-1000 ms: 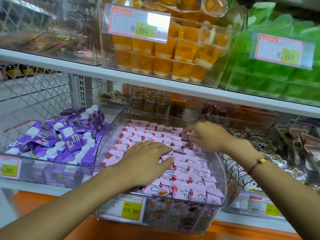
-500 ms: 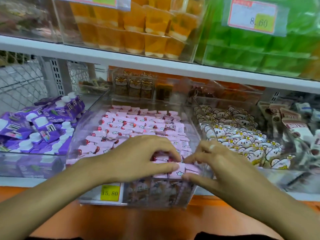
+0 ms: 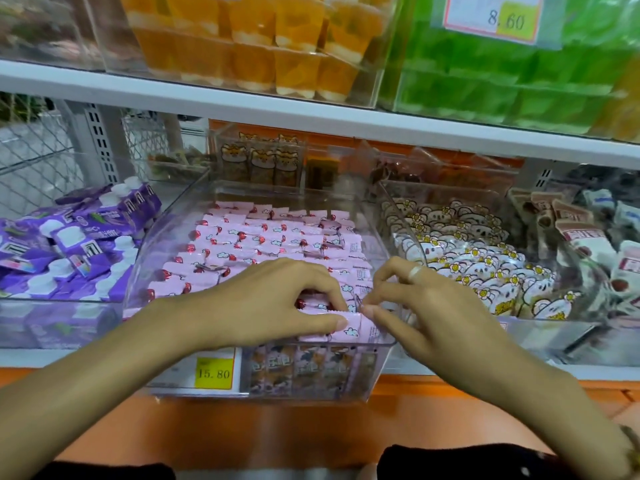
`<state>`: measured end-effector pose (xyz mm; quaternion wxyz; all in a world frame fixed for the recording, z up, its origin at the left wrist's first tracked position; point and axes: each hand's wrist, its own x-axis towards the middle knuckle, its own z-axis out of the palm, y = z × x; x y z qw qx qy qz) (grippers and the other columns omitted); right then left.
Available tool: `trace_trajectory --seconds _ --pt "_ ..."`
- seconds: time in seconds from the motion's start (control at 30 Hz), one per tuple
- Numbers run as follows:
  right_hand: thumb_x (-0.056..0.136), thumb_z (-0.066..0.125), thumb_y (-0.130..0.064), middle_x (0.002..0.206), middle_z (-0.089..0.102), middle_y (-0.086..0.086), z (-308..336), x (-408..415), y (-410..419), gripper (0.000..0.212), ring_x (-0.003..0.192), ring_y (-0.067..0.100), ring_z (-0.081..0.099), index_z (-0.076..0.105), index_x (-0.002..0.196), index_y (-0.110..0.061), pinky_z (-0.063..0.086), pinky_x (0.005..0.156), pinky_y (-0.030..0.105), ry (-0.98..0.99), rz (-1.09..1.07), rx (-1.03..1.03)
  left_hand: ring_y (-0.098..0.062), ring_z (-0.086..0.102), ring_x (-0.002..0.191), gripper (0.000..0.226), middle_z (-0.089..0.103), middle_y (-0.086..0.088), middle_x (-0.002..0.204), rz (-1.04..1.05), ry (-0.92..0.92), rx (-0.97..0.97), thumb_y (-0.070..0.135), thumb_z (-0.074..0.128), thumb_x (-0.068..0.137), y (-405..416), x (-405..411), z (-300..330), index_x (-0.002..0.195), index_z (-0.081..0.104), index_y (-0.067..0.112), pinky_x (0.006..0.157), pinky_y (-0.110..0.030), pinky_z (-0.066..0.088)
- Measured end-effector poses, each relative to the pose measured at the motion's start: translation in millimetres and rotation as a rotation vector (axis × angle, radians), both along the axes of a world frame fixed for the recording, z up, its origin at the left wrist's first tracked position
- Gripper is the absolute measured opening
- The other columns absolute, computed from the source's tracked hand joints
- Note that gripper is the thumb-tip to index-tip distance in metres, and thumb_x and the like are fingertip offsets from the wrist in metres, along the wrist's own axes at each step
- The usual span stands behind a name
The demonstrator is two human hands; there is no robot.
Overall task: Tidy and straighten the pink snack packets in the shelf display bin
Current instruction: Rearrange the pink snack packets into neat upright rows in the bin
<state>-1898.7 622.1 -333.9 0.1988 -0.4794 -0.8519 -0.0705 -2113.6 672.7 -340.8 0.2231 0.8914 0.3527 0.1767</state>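
At the bin's [image 3: 377, 344] front, both hands still pinch pink packets [image 3: 277, 237].

The packets [image 3: 277, 237] under the hands are pink with red marks and small white clouds. Left of the left hand [image 3: 273, 303] lie purple cartons [image 3: 86, 237] with white caps. Right of the right hand [image 3: 426, 306] are white bags [image 3: 485, 268] with yellow flowers. Below, a yellow tag [image 3: 213, 373] reads 15.80.

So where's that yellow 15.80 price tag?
The yellow price tag sits on the front wall of the clear bin holding the pink packets, low and left of centre, just below the left hand.
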Motion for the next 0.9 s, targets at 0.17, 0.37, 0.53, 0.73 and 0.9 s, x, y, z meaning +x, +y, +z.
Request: trace_trajectory --seconds 0.17,0.37,0.53,0.73,0.9 --pt "0.098 0.041 -0.03 0.089 0.061 0.0 6 -7 -8 0.027 0.074 0.023 0.06 0.065 0.093 -0.017 0.045 0.046 0.035 0.001 -0.048 0.407 0.002 0.058 0.096 0.02 0.062 0.023 0.102 0.007 0.004 0.007 0.052 0.062 0.083 -2 2 0 0.098 0.067 0.039 0.087 -0.034 0.048" --pt "0.097 0.043 -0.019 0.085 0.058 -0.006 12 -7 -10 0.016 0.077 0.01 0.053 0.055 0.087 -0.019 0.041 0.066 0.024 0.552 0.016 0.41 -0.001 0.058 0.098 0.02 0.063 0.02 0.104 0.009 -0.016 -0.001 0.049 0.062 0.084 -4 1 -1 0.099 0.067 0.036 0.089 -0.036 0.048" --pt "0.099 0.042 -0.016 0.072 0.051 0.006 17 0 2 0.024 0.063 0.012 0.044 0.052 0.078 -0.02 0.039 0.056 0.03 1.186 -0.123 0.185 0.002 0.058 0.088 0.027 0.061 0.027 0.094 0.01 -0.052 0.022 0.059 0.052 0.082 -7 0 -3 0.098 0.063 0.04 0.075 -0.027 0.047" --pt "0.095 0.045 -0.009 0.056 0.059 -0.005 11 -8 6 0.024 0.049 0.005 0.054 0.061 0.078 -0.008 0.044 0.045 0.015 1.451 -0.172 -0.329 0.004 0.044 0.122 0.065 0.04 0.023 0.136 -0.031 -0.329 0.221 0.055 0.061 0.08 -20 7 3 0.137 0.03 0.048 0.09 -0.02 0.049" --pt "0.096 0.047 -0.017 0.059 0.065 -0.005 9 -14 6 0.023 0.049 0.005 0.057 0.066 0.087 -0.007 0.048 0.048 0.015 1.496 -0.1 -0.519 -0.01 0.054 0.119 0.039 0.057 0.006 0.128 -0.129 -0.413 0.454 0.032 0.07 0.083 -30 14 15 0.119 0.059 0.022 0.094 -0.034 0.048"
